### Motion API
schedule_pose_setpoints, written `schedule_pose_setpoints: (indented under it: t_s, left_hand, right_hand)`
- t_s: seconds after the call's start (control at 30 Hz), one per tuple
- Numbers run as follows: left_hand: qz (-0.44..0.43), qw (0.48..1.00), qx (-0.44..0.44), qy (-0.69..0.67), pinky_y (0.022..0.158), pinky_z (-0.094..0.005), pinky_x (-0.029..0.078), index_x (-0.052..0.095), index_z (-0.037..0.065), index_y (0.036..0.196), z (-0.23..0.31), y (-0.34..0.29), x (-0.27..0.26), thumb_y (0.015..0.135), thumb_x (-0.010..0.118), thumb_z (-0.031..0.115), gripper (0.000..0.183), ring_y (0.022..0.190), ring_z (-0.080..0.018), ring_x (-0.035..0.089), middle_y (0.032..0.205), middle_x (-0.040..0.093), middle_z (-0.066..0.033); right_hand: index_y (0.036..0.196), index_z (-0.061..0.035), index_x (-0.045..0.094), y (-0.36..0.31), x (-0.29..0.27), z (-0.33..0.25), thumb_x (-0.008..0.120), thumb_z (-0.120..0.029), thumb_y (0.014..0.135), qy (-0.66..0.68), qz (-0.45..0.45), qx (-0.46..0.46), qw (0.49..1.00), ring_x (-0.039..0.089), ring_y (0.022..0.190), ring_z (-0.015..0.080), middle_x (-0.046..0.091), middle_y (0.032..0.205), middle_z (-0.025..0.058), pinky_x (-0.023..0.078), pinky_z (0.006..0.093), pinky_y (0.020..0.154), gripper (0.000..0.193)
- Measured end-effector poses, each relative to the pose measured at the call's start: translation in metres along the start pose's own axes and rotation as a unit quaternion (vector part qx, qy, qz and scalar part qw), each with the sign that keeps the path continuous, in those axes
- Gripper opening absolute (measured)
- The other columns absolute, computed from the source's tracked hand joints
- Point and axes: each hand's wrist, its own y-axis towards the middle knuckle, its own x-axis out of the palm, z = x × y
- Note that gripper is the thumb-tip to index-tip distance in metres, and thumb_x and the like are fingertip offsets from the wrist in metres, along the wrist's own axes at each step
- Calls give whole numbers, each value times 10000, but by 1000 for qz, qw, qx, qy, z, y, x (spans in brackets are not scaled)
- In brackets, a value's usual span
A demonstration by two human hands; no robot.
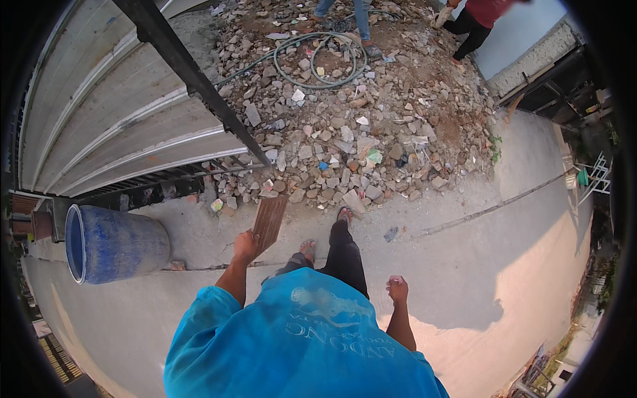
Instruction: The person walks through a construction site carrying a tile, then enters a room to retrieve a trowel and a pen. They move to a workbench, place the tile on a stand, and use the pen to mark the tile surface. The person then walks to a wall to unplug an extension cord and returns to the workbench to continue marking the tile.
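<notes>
My left hand (pixel 246 246) grips a thin brown rectangular board (pixel 271 221) by its lower left edge. Its face has straight grooves, and it stands up tilted beside my left leg. On the other side of my body, my right hand (pixel 397 288) hangs with its fingers curled in. Whatever they may hold is hidden. Just beyond my sandalled feet begins a heap of broken stone and brick rubble (pixel 332 142).
A blue plastic drum (pixel 123 244) lies on its side at left, below a large metal gate (pixel 119 99). A green hose (pixel 322 85) coils on the rubble. Two people stand at the far side, one in jeans (pixel 362 20). A crack (pixel 484 209) crosses the concrete at right.
</notes>
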Motion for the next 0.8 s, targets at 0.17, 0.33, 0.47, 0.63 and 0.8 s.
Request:
schedule_pose_setpoints:
  t_s: [0.17,0.33,0.47,0.63,0.8]
  left_hand:
    - [32,999,-29,2,758,-473,487,607,8,952,47,51,10,821,565,259,286,840,-399,608,866,629,-242]
    - [-15,997,-48,56,786,-465,483,616,19,948,81,90,14,791,578,260,290,867,-394,606,890,632,-232]
    - [-42,992,-95,66,802,-462,478,630,37,942,106,107,8,782,555,257,282,890,-385,606,909,635,-222]
    - [-53,983,-170,33,811,-461,473,637,35,943,126,140,7,780,539,254,290,905,-383,605,922,632,-227]
    - [-78,973,-214,20,813,-460,476,638,26,925,156,216,-9,786,556,297,315,902,-379,609,942,633,-220]
  right_hand:
    - [968,-96,591,92,-15,-54,502,-129,821,17,-4,-50,999,582,611,135,621,768,65,409,252,445,175]
    - [932,-96,596,144,-39,-115,502,-125,817,7,-30,60,998,584,608,139,621,757,62,403,250,442,151]
    - [904,-89,601,215,-53,-146,506,-120,813,-59,-60,7,996,588,605,143,626,746,73,423,252,461,135]
    - [944,-37,603,306,-33,-250,510,-76,816,-82,-65,-102,989,602,630,154,636,769,90,475,261,527,163]
    - [1004,-5,585,407,35,-402,512,-64,826,-126,-99,-238,958,600,648,137,634,798,85,477,249,561,202]
